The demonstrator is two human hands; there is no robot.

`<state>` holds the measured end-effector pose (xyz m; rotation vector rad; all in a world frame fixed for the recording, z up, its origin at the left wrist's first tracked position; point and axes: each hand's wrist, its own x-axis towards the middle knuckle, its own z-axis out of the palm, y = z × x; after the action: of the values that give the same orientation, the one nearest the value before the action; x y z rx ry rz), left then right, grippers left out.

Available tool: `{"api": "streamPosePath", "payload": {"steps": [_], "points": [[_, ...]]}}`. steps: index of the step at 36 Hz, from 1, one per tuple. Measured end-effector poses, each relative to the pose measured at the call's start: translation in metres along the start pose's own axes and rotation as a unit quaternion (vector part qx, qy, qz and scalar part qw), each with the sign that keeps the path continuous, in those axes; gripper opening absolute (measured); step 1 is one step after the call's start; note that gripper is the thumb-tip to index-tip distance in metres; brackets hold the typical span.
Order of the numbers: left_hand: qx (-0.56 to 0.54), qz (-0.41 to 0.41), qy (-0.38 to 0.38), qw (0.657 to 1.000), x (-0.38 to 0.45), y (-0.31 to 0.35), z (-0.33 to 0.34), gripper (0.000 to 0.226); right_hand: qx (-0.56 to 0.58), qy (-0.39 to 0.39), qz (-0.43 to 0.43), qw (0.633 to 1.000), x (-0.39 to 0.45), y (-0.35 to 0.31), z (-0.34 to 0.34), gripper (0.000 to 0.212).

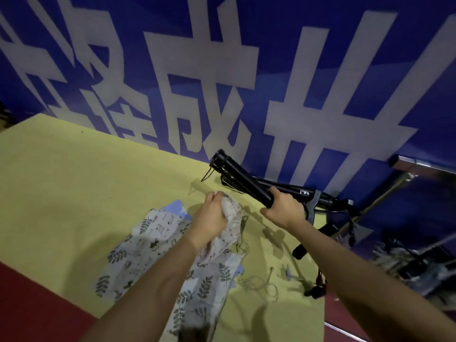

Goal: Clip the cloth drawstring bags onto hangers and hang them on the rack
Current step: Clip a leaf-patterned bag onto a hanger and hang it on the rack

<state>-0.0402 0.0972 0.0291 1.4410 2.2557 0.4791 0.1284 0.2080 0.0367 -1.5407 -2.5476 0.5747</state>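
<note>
My left hand (212, 219): fingers curled round a bunched cloth bag (230, 219).
My right hand (286, 207): gripping black hangers (237, 174) above the yellow table (74, 181).

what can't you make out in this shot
Head view only:
- Bag held in the left hand: its opening is covered by the fingers.
- Black hangers gripped by the right hand: count unclear, bunched and blurred.
- Rack: cut off by the right edge.
- Small clip on the table: too small.
</note>
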Motion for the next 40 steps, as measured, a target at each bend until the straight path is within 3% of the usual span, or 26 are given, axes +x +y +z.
{"api": "streamPosePath", "payload": {"steps": [6, 13, 19, 23, 27, 33, 40], "points": [[-0.015, 0.000, -0.006, 1.000, -0.016, 0.006, -0.013, 0.070, 0.078, 0.015, 0.012, 0.997, -0.029, -0.001, -0.011, 0.039], [-0.018, 0.015, 0.040, 0.999, -0.030, 0.004, -0.028, 0.076, 0.156, 0.038, 0.006, 0.987, -0.070, 0.005, -0.026, 0.041], [-0.073, 0.011, 0.055, 0.996, -0.033, -0.001, -0.039, 0.076, 0.131, 0.015, 0.004, 0.991, -0.093, 0.011, -0.030, 0.039], [-0.082, 0.018, 0.068, 0.994, -0.035, -0.012, -0.045, 0.059, 0.116, 0.020, -0.007, 0.993, -0.105, 0.013, -0.031, 0.044], [-0.107, 0.008, 0.074, 0.991, -0.041, -0.016, -0.048, 0.080, 0.133, 0.041, 0.002, 0.990, -0.110, 0.011, -0.033, 0.040], [-0.128, 0.077, 0.078, 0.986, -0.047, -0.004, -0.052, 0.078, 0.100, 0.015, -0.020, 0.995, -0.109, 0.006, -0.035, 0.042], [-0.112, 0.093, 0.036, 0.989, -0.048, -0.004, -0.059, 0.084, 0.002, -0.024, -0.046, 0.999, -0.108, 0.007, -0.036, 0.033]]}}
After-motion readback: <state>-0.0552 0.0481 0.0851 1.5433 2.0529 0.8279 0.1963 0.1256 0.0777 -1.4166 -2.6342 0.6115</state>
